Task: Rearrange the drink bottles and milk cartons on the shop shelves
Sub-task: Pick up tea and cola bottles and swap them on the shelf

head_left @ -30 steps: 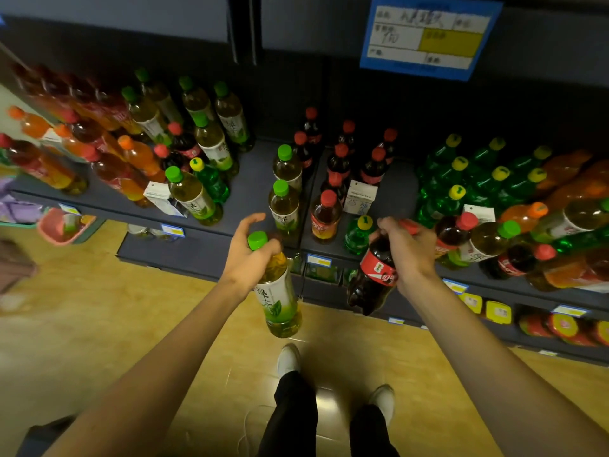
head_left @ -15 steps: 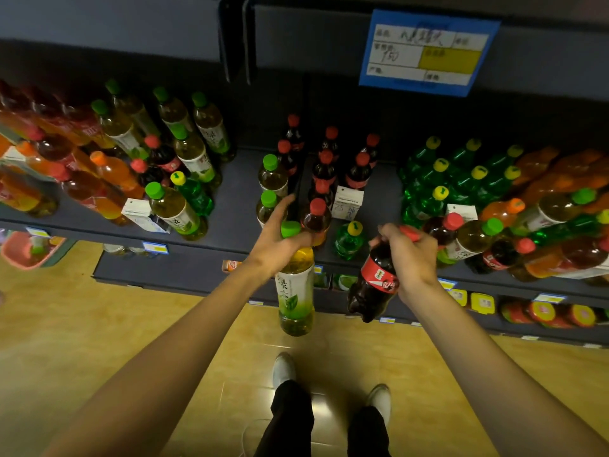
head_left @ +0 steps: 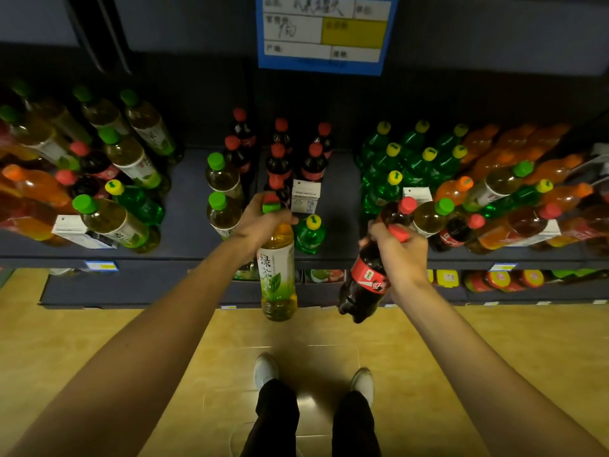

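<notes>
Left hand (head_left: 260, 222) grips the green tea bottle (head_left: 277, 275) by its neck, right hand (head_left: 400, 255) grips the cola bottle (head_left: 365, 282), both hanging before the shelf (head_left: 184, 225). Mid-sort: each needs its matching row next.

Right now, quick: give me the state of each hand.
Left hand: closed, fingers gripping the neck of a green tea bottle.
Right hand: closed, fingers gripping the neck of a cola bottle.
</notes>
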Motion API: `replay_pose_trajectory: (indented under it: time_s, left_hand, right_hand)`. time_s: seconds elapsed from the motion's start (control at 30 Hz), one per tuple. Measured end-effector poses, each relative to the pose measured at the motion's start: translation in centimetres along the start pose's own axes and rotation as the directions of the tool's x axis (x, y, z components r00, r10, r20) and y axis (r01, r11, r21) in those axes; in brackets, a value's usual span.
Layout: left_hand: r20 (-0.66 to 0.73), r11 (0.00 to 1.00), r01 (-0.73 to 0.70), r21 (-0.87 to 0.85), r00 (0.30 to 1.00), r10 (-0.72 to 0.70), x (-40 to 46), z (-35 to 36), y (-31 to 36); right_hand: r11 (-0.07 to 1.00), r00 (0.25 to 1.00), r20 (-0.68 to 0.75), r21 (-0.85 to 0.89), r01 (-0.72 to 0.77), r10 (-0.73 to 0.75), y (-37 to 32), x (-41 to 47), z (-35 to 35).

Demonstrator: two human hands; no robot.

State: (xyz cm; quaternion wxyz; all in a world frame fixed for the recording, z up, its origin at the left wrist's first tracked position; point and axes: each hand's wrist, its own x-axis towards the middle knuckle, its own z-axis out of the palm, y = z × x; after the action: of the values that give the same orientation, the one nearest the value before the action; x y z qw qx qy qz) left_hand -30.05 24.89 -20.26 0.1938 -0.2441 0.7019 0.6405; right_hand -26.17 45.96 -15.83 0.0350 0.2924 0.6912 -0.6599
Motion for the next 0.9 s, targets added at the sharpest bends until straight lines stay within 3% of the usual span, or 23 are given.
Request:
replay_pose_trajectory:
  time_s: [0.17,0.33,0.5,0.77,0.9]
  left_hand:
    - [0.031,0.988,0.027,-0.150,0.999,-0.023,0.2,-0.1,-0.6]
    - [-0.016,0.985,0.047,-0.167,0.999,-0.050,-1.8,-0.7,-1.4]
    - [0.034,0.978,0.041,-0.203,0.999,-0.035,-4.5,-1.8,-2.0]
    - [0.002,0.974,-0.051,-0.222,0.999,0.053,-10.2,-4.8,-3.4]
    - [-0.017,0.982,-0.046,-0.184,0.999,0.044,-11.8,-6.6,-4.4]
  right_hand:
    - [1.000,1.000,0.021,-0.011,-0.009,0.009,0.4,-0.1,0.5]
    - [0.998,0.998,0.069,-0.063,0.017,-0.013,0.9,-0.2,1.5]
    - [0.989,0.993,0.092,-0.121,0.090,-0.079,1.1,-0.6,3.2]
    - [0.920,0.952,0.181,-0.266,0.288,-0.246,0.7,-0.5,7.6]
    - [0.823,0.870,0.333,-0.322,0.467,-0.363,1.8,-0.3,10.2]
